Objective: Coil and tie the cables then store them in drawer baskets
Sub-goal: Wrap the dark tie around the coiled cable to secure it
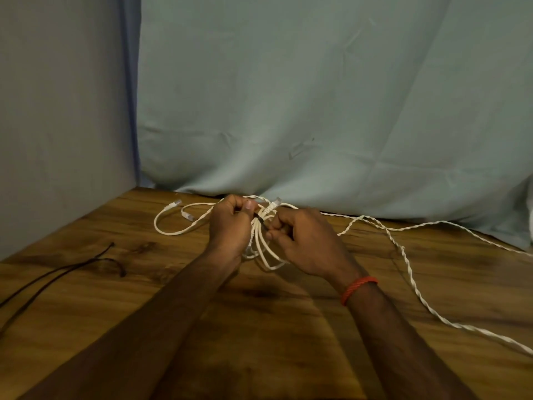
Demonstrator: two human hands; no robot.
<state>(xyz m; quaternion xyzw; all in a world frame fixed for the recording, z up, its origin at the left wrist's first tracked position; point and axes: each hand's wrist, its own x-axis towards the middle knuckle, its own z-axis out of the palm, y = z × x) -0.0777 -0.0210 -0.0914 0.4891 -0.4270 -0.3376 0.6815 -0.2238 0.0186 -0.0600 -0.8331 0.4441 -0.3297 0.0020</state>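
Left hand (230,226) and right hand (305,241) grip white cable coil (264,249).

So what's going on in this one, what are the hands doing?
Over the wooden table, the left hand and right hand grip a coiled white cable and work a dark tie around its middle. A twisted white cable and a black cable lie loose on it, uncoiled. No drawer baskets in view.

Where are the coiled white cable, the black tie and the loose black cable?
coiled white cable (269,259), head view, on the lower loops of the coil.
black tie (259,220), head view, on the dark strip crossing the bundle.
black cable (98,256), head view, where its strands meet, far left.
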